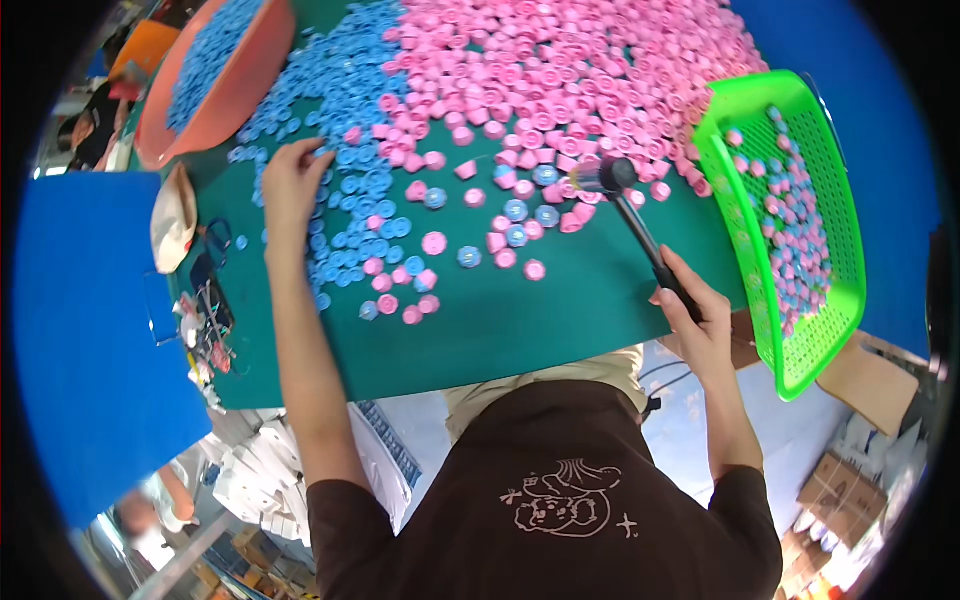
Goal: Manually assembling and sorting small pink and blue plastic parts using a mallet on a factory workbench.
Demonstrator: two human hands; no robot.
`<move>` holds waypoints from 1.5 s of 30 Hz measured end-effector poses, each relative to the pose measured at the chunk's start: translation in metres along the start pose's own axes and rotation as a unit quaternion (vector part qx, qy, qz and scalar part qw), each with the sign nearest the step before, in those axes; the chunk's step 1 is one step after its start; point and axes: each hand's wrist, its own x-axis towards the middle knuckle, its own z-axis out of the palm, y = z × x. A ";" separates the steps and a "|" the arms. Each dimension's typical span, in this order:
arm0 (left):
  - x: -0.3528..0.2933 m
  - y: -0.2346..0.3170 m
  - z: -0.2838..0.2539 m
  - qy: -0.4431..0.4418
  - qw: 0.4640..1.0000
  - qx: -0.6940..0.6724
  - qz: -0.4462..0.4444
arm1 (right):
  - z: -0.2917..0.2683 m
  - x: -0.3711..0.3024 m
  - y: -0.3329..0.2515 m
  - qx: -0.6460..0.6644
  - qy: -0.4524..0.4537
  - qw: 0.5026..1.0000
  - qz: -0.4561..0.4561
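My right hand is wrapped around the black grip of a hammer. Its dark round head rests over several pink and blue pieces at the middle right of the green table. On the left, my left hand reaches to the edge of the pile of small round blue caps. Its fingers are bent, the tips close to the thumb; whatever is between them is hidden. A big heap of small pink cup-shaped pieces covers the far side. Loose pink and blue pieces, such as a blue one, lie between my hands.
A bright green perforated basket with joined pink and blue pieces stands at the right edge. An orange basin of blue caps is far left. Left of my forearm lie a pale pouch, glasses and small clutter. Other people are at far left.
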 end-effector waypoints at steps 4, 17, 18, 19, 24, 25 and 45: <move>0.000 -0.006 -0.009 -0.036 0.999 0.004 -0.023 | -0.004 0.000 0.001 0.004 0.008 1.000 -0.004; -0.051 0.182 0.013 -0.091 0.960 -0.264 0.006 | -0.011 -0.004 0.015 0.014 0.016 0.999 0.044; -0.057 0.198 0.021 -0.113 0.957 -0.266 0.021 | -0.009 -0.004 0.018 0.012 0.027 1.000 -0.004; -0.060 0.210 0.030 -0.128 0.959 -0.251 0.025 | -0.007 -0.003 0.020 0.011 0.037 0.998 -0.051; -0.060 0.233 0.069 -0.076 0.972 -0.188 0.122 | -0.012 -0.006 0.008 0.023 0.016 1.000 -0.004; -0.059 0.233 0.071 -0.076 0.971 -0.188 0.123 | -0.013 -0.007 0.008 0.027 0.012 1.000 0.010; -0.053 0.220 0.049 -0.063 0.977 -0.159 0.129 | -0.013 0.006 -0.009 -0.091 0.002 0.993 -0.081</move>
